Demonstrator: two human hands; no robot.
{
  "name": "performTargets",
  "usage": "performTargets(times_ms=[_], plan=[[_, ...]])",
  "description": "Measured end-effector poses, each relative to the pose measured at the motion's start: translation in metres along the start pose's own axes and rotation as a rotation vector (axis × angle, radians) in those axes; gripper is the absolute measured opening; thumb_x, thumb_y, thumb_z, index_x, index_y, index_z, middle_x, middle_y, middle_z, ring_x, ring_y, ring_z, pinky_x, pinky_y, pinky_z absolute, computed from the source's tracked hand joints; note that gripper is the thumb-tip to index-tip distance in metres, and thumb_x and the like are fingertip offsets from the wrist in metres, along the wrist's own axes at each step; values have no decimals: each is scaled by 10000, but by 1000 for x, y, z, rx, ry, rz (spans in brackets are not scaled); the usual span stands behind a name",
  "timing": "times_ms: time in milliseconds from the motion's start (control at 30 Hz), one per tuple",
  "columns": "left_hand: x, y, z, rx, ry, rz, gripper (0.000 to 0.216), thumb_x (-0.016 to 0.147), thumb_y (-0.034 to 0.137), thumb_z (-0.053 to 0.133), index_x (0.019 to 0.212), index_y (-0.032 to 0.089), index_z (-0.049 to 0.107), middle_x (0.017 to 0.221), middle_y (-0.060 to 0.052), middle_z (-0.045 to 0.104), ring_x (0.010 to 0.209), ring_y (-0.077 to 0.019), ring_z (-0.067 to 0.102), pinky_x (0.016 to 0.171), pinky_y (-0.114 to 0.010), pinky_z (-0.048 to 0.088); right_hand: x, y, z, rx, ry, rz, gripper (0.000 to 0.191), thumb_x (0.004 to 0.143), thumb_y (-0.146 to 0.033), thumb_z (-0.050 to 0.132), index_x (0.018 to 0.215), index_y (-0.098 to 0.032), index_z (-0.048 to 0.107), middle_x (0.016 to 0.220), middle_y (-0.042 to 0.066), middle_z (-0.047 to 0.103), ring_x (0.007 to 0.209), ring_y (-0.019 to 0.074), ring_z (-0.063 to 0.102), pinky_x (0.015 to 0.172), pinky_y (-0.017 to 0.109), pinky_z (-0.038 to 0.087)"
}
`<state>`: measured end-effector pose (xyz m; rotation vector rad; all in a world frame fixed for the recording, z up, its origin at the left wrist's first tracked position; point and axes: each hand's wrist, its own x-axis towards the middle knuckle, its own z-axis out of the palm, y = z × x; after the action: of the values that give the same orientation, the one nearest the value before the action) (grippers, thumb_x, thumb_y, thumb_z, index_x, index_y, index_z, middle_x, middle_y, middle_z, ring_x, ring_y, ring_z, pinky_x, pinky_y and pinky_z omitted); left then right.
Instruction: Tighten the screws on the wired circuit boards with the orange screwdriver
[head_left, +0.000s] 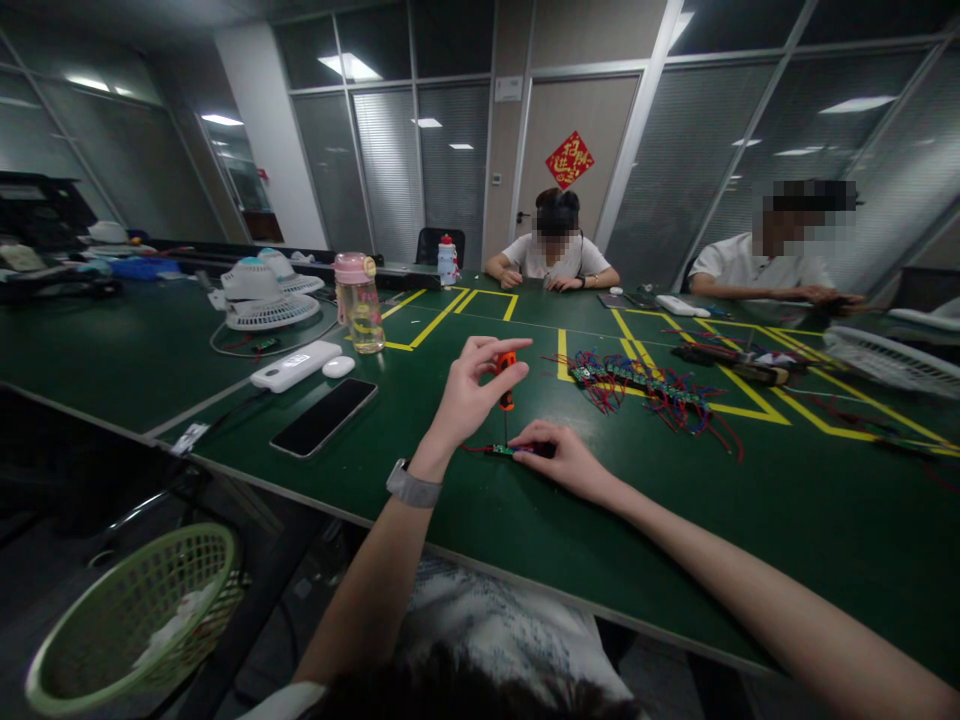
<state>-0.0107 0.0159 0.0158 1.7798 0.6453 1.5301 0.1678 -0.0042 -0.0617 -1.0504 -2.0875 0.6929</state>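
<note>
My left hand [480,388] grips an orange and black screwdriver [508,385] between thumb and fingers, the index finger stretched out over its top. The screwdriver stands upright, its thin shaft pointing down at a small green circuit board [502,450] with red wires. Whether the tip touches the board is too small to tell. My right hand [559,458] is closed on the board's right end and pins it to the green table [465,520]. Its fingers hide that end of the board. Several wired circuit boards [637,380] lie in a row beyond my right hand.
At left lie a black phone [324,418], a white power bank [296,367] and a white case [338,367]. A pink-lidded bottle [360,305] and white fans [262,295] stand behind. Two people sit across. A green basket [135,570] stands below the table edge.
</note>
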Motion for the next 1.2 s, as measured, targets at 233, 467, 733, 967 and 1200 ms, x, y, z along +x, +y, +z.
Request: performTargets(times_ms=[233,467,733,967,1200], plan=[[0,-1,3,-214,-73,-64,336,857,302,584,1175,202,632,1089,-83,662,922,-178,651,803,-322,551,0,2,0,-8,0,-2,185,806,-229,654,962,-168,732,872,64,669,812,179,610,737,306,482],[1,-2,1,-124,-15,-12,289,890,302,535,1144,233,653,1239,-80,583,1091,-199,593,858,-312,524,0,1,0,-14,2,-13,174,810,-237,650,947,-174,737,872,66,672,811,182,614,736,313,489],[1,0,1,42,62,14,251,813,305,653,1037,201,700,1138,-80,603,978,-176,617,817,-278,520,0,3,1,-16,4,-12,174,807,-231,653,946,-169,738,870,66,668,802,178,611,744,313,488],[0,2,4,-103,24,-53,307,824,271,637,1114,173,646,996,-72,670,866,-166,659,767,-296,548,0,1,0,-15,6,-9,166,804,-223,655,938,-173,739,864,59,668,797,174,617,728,302,483],[0,1,2,-154,18,-4,262,903,307,507,1063,193,681,1149,-89,623,995,-194,637,818,-318,539,0,1,0,-5,3,-17,167,810,-237,651,939,-175,737,871,64,671,814,181,618,757,320,488]])
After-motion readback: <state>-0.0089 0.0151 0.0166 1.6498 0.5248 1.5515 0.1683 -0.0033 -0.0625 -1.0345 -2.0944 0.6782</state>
